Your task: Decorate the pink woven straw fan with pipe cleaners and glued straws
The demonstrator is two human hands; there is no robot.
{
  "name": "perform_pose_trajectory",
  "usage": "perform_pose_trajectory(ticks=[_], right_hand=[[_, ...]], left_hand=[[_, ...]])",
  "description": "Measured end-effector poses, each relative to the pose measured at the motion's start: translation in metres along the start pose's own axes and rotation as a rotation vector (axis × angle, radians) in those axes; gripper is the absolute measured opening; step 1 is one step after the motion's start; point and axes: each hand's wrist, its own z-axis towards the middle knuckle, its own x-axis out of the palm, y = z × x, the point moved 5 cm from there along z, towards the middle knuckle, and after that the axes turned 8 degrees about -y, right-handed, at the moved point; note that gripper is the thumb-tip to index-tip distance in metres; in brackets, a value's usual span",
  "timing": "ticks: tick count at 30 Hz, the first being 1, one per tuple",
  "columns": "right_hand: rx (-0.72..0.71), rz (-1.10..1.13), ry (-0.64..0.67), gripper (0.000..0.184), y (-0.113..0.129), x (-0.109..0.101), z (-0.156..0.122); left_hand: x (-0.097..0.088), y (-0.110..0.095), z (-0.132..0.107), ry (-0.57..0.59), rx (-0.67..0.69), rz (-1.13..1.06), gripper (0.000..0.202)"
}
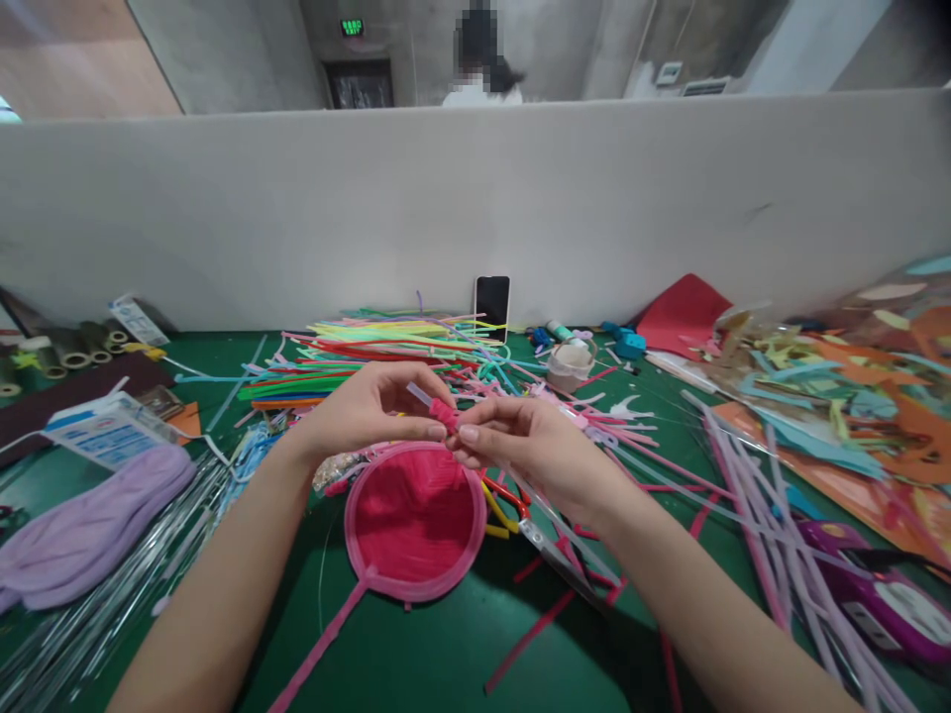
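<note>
Close to the middle of the head view, a crimson pipe cleaner [444, 413] is coiled around a thin translucent stick [418, 393]. My left hand [378, 406] pinches the coil from the left between thumb and fingers. From the right, my right hand [512, 431] grips its lower end, fingertips touching those of the left. Part of the coil is hidden behind the fingers. Under both hands lies a round crimson fan [416, 520] with a pink rim and handle. Scissors [550, 550] with red and yellow handles rest beside it, among cut crimson pieces [529, 642].
Behind the hands, colourful pipe cleaners [334, 366] form a heap, with a phone [492, 302] leaning on the partition [475, 198]. Purple padded shapes [96, 525] lie left. A purple device [877, 594], pale pink strips [765, 525] and paper scraps [839, 396] occupy the right.
</note>
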Motion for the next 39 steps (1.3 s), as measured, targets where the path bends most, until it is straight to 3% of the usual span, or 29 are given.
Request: perform_pose_trajectory(ticks=[5, 11, 15, 20, 23, 26, 30, 32, 35, 39], right_hand=[[-0.069, -0.169, 0.017, 0.022, 0.0, -0.001, 0.001], [-0.074, -0.342, -0.057, 0.014, 0.002, -0.004, -0.003], [-0.084, -0.491, -0.122, 0.011, 0.0, -0.018, -0.009], [-0.25, -0.95, -0.311, 0.008, -0.001, -0.05, -0.013], [-0.358, -1.086, -0.419, 0.009, -0.008, -0.055, -0.013], [-0.479, -1.14, -0.467, 0.015, -0.017, -0.042, -0.019], [-0.708, -1.002, -0.316, 0.016, -0.026, -0.01, -0.035], [-0.717, -0.863, -0.252, 0.015, -0.031, -0.001, -0.039], [-0.64, -0.713, -0.259, 0.014, -0.038, -0.003, -0.036], [-0.66, -0.715, -0.266, 0.012, -0.04, -0.012, -0.032]], left_hand=[[0.001, -0.004, -0.001, -0.02, 0.025, 0.182, 0.014], [0.006, -0.001, -0.002, -0.052, 0.003, 0.171, 0.012], [-0.012, 0.013, -0.011, -0.125, -0.055, 0.178, 0.016], [-0.032, 0.039, -0.03, -0.254, -0.182, 0.157, 0.022], [-0.015, 0.051, -0.039, -0.262, -0.207, 0.194, 0.027], [0.014, 0.061, -0.044, -0.204, -0.224, 0.188, 0.033], [0.038, 0.062, -0.05, -0.236, -0.22, -0.019, 0.032], [0.044, 0.06, -0.052, -0.238, -0.209, -0.095, 0.029], [0.048, 0.057, -0.055, -0.221, -0.182, -0.1, 0.024], [0.051, 0.057, -0.055, -0.146, -0.149, 0.03, 0.022]])
